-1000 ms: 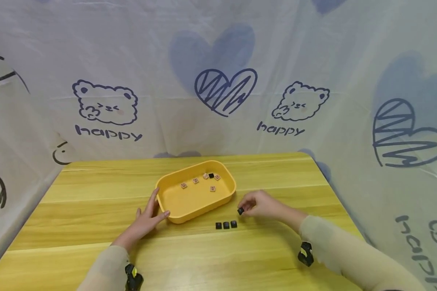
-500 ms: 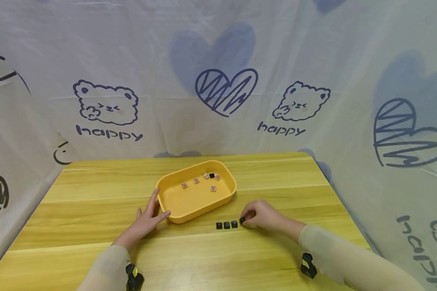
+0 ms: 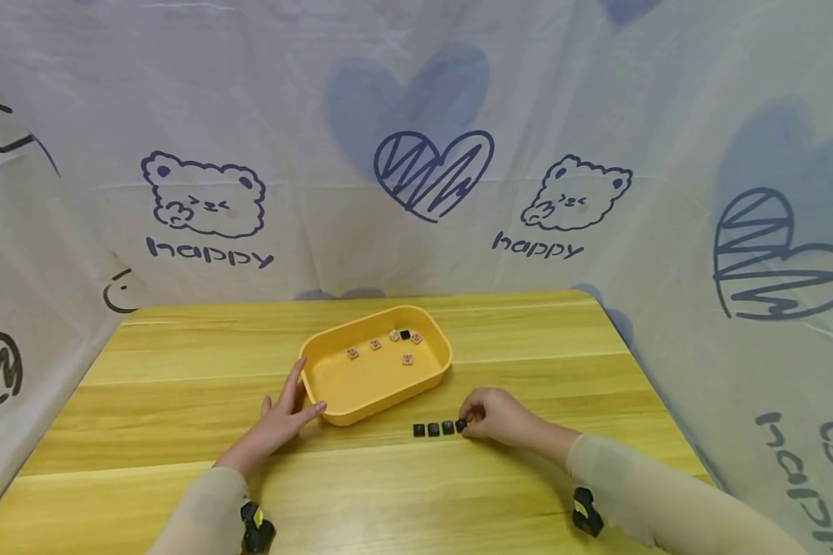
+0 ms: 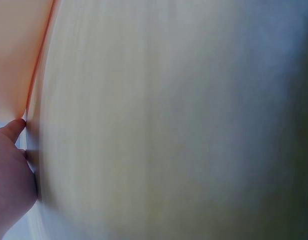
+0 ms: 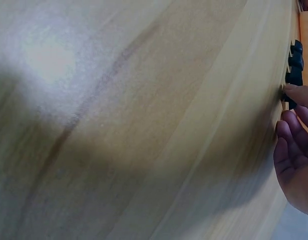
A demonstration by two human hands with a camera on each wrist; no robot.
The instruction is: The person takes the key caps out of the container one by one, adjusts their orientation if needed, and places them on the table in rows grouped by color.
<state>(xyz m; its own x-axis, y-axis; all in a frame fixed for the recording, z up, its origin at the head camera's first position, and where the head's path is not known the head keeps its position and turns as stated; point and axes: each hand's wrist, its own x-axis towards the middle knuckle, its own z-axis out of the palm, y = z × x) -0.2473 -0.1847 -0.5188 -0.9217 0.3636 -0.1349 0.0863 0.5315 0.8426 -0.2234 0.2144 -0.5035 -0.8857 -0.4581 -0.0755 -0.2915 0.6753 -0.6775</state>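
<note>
While the right hand (image 3: 496,416) pinches a small black square tile (image 3: 461,425) at the end of a short row of three like black tiles (image 3: 433,429) on the yellow wooden surface (image 3: 180,401), the risk I see lies in that pinch. The tile sits touching or nearly touching the row just left of the fingertips, so a sideways nudge on letting go could push its neighbours out of line, or the tile could stick to the fingers and lift askew.

Over at the left hand (image 3: 278,420), the fingers lie relaxed and straight, thumb and forefinger against the near corner of the shallow yellow plastic tray (image 3: 333,412). Too firm a push there could slide the tray and scatter the small brown tiles (image 3: 375,344) and the one black tile (image 3: 405,334) lying in its far part.

Only the head view shows the row's count and the tray's contents. From the right wrist, the fingertips (image 5: 296,90) show touching the end tile (image 5: 290,103). From the left wrist, blurred, only the thumb (image 4: 13,129) shows at the tray's edge (image 4: 36,70).
</note>
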